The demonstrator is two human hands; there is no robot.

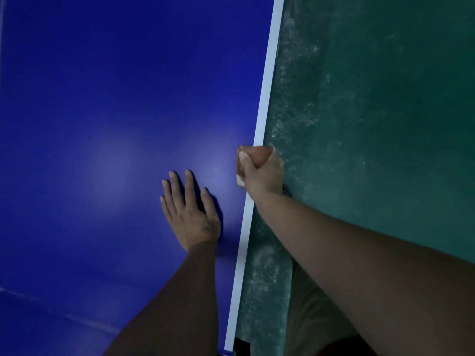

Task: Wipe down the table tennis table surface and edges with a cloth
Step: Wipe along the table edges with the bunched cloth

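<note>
The blue table tennis table (102, 98) fills the left of the view, with a white edge line (264, 98) running down its right side. My left hand (191, 214) lies flat on the blue surface near that line, fingers straight and spread. My right hand (262, 170) is curled over the table's edge, gripping a pale pinkish cloth (258, 152) against the white line. Only small parts of the cloth show above and beside my fingers.
A dark green, scuffed floor (372, 124) lies to the right of the table's edge. My leg in khaki fabric (313, 317) shows at the bottom, close to the edge. A faint white line (77, 319) crosses the table at lower left.
</note>
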